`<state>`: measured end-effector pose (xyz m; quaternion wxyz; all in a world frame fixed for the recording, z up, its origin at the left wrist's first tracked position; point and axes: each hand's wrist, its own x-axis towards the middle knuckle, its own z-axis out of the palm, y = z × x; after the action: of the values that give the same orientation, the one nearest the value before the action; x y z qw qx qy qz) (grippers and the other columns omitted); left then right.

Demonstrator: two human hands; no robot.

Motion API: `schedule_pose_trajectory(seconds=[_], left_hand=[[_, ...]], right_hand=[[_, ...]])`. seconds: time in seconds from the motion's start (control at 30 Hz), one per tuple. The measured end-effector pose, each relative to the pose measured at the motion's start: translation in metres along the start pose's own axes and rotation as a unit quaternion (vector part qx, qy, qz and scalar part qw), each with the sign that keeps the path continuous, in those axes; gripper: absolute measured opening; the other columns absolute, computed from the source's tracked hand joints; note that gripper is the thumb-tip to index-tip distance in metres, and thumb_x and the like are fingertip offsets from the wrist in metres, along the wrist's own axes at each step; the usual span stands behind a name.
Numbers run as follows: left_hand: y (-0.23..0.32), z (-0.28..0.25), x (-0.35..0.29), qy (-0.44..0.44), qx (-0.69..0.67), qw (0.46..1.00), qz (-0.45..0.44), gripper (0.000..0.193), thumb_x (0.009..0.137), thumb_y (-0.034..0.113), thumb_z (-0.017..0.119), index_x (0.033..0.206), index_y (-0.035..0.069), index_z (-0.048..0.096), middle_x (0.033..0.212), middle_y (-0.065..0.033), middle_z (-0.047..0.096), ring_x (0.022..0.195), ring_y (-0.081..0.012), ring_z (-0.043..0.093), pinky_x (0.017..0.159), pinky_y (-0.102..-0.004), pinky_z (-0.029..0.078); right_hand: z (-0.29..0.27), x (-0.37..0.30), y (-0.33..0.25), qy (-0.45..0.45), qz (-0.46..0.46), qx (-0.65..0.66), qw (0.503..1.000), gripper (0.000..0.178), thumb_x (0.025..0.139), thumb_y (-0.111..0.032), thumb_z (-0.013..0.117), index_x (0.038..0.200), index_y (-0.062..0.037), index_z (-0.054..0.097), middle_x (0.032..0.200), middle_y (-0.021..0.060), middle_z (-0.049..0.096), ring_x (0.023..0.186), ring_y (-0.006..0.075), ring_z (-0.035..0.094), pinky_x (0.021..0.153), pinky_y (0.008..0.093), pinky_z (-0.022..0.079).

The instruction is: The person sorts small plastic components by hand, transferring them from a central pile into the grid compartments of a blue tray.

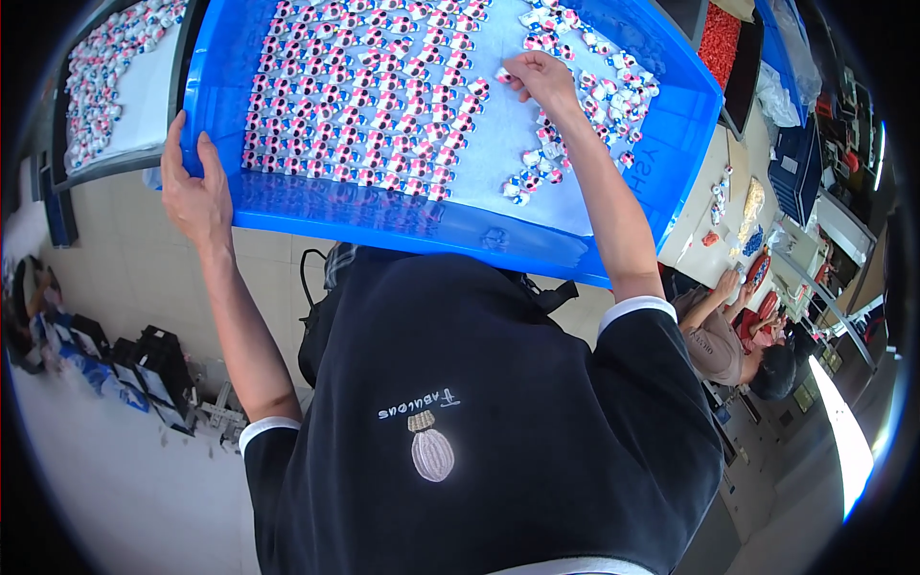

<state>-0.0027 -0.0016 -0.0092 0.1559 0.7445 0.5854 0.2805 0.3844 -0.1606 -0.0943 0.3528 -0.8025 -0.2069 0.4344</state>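
A large blue plastic tray (383,213), lined with a white sheet, lies in front of me. On its left side small pink, white and blue figures (350,96) with dark eye patches stand in tight rows. Loose figures (604,96) of the same kind are scattered on the right. My right hand (544,81) reaches over the sheet between the two groups, fingertips pinched on one small figure (503,75) beside the last row. At the tray's left near corner, my left hand (196,187) holds the rim, thumb inside the wall and fingers along the outside.
A dark-edged tray (125,158) of similar figures stands to the left. At the upper right are a bin of red pieces (719,46) and clear plastic bags (774,96). Another person (724,345) works at a pale table (692,240) on the right.
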Motion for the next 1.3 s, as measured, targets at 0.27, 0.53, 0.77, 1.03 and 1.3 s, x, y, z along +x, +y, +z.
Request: schedule_pose_trajectory(seconds=[0.27,0.53,0.77,1.03,1.3], left_hand=[[0.003,-0.001,0.0,0.005,0.021,1.0,-0.001,0.035,0.09,0.023,0.061,0.124,0.014,0.061,0.112,-0.0153,0.065,0.097,-0.0293,0.064,0.081,-0.0376,0.05],[0.003,0.0,0.001,0.011,0.028,0.999,0.013,0.035,0.09,0.023,0.06,0.124,0.014,0.061,0.111,-0.015,0.065,0.097,-0.0294,0.064,0.08,-0.0378,0.05],[0.002,0.0,0.001,0.006,0.014,1.0,0.011,0.035,0.09,0.022,0.06,0.125,0.014,0.06,0.111,-0.0153,0.065,0.097,-0.0298,0.064,0.081,-0.0379,0.05],[0.004,-0.001,0.001,-0.003,0.008,1.0,0.004,0.036,0.09,0.019,0.06,0.125,0.01,0.059,0.113,-0.0158,0.064,0.099,-0.0296,0.064,0.083,-0.0377,0.05],[0.001,0.0,0.0,0.002,0.003,1.0,0.008,0.035,0.09,0.019,0.06,0.125,0.011,0.059,0.113,-0.0156,0.064,0.099,-0.0292,0.064,0.083,-0.0377,0.05]], right_hand=[[0.016,0.006,0.003,-0.029,0.005,-0.026,0.999,0.029,0.087,-0.028,0.067,0.089,0.0005,0.065,0.073,0.0054,0.067,0.056,0.0101,0.063,0.047,0.0231,0.048],[0.016,-0.014,-0.003,0.006,-0.041,-0.101,0.994,0.024,0.089,-0.027,0.067,0.091,-0.0035,0.065,0.073,0.0022,0.065,0.056,0.0076,0.06,0.045,0.022,0.043],[-0.015,-0.021,0.013,0.142,-0.25,-0.267,0.92,0.027,0.085,-0.03,0.068,0.09,-0.0036,0.066,0.079,0.0052,0.067,0.063,0.0183,0.063,0.056,0.0316,0.049],[-0.05,-0.007,0.03,0.165,-0.153,-0.421,0.879,0.037,0.08,-0.028,0.067,0.108,-0.0057,0.061,0.1,0.0151,0.063,0.089,0.0321,0.065,0.076,0.0428,0.052],[-0.008,-0.009,-0.02,0.056,-0.061,-0.051,0.995,0.032,0.082,-0.032,0.067,0.098,-0.0033,0.066,0.079,0.0082,0.069,0.062,0.0137,0.067,0.06,0.0269,0.05]])
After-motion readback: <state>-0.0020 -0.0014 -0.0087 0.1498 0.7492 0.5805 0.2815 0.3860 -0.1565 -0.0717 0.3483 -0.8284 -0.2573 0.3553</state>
